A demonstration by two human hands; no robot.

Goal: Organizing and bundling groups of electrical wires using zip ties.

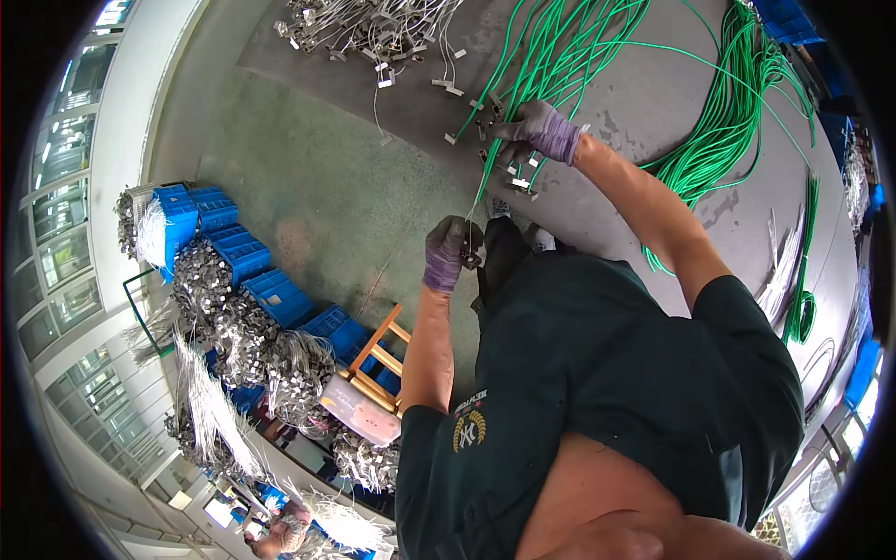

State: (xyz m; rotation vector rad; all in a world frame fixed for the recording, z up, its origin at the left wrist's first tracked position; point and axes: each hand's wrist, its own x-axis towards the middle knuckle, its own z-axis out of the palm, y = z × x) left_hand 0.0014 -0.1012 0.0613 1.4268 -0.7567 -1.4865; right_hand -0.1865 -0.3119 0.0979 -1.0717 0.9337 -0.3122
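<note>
Here at the centre of the view, the gloved left hand [445,254] is curled shut around a dark end piece [473,245], though its fingertips are too hidden to tell how firm that grip is. Up at one o'clock, the gloved right hand [541,133] has its fingers bent in, pinching green cable [486,174], which slants down to the left hand; the strand count I can't tell. Beyond it, toward twelve, a spread of green cables [560,58] fans out, and here's the danger: one stray loop crossing the held length could snag and tug it free. Small metal ends [520,183] sit at six o'clock of the right hand and could hook neighbouring strands. At two, a thick green bundle [719,149] shares a crossing strand; a hard pull there could tangle both.
</note>
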